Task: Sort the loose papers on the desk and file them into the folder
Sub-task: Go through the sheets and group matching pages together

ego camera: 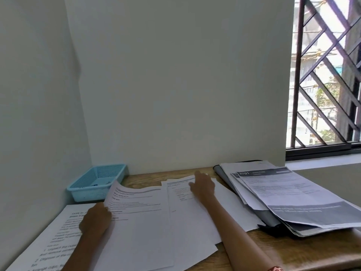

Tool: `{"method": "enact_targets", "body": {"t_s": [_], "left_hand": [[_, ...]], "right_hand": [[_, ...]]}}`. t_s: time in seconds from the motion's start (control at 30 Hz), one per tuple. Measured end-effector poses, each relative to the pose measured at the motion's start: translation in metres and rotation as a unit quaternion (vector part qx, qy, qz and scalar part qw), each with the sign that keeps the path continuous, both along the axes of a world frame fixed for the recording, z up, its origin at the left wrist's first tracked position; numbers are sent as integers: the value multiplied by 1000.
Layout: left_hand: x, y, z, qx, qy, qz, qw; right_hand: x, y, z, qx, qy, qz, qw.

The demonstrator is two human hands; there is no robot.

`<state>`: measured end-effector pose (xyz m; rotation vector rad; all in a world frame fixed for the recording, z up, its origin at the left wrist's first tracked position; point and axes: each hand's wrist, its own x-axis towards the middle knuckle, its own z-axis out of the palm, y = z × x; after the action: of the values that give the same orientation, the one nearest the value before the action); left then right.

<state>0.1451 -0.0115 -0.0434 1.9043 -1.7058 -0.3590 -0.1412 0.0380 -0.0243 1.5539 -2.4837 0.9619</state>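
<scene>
Two hands work on the wooden tabletop [293,249]. The left hand [95,219] grips the left edge of a printed sheet [136,212], lifting that side. The right hand [203,184] lies with fingers extended, pressing a second sheet [187,208] beside it. A third printed page [50,237] lies flat at the left, reaching the near edge. At the right, a dark folder [269,216] lies against the wall under a stack of papers [293,194]. One blue basket [97,181] sits in the far left corner. Bare wood shows near right.
</scene>
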Motion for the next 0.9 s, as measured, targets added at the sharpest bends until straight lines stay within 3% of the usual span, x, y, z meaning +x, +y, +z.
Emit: {"method": "enact_targets", "body": {"t_s": [0.13, 0.3, 0.4, 0.53, 0.67, 0.8, 0.9], "left_hand": [[-2, 2, 2, -9, 11, -4, 1000], [-4, -4, 2, -6, 12, -1, 1000], [-4, -5, 2, -6, -1, -7, 1000], [-3, -5, 1, -10, -6, -3, 1000], [-3, -8, -3, -48, 37, -13, 998], [-3, -8, -3, -81, 78, -16, 994], [-3, -8, -2, -88, 92, -15, 992]], "right_hand": [[-36, 6, -9, 52, 30, -81, 995], [-45, 6, -3, 127, 45, -90, 987], [-43, 3, 0, 123, 33, -78, 989], [-49, 0, -2, -32, -100, -57, 993], [-54, 4, -3, -191, -255, -4, 948], [-56, 9, -7, -252, -309, 11, 917], [-59, 8, -6, -265, -302, 15, 915]]}}
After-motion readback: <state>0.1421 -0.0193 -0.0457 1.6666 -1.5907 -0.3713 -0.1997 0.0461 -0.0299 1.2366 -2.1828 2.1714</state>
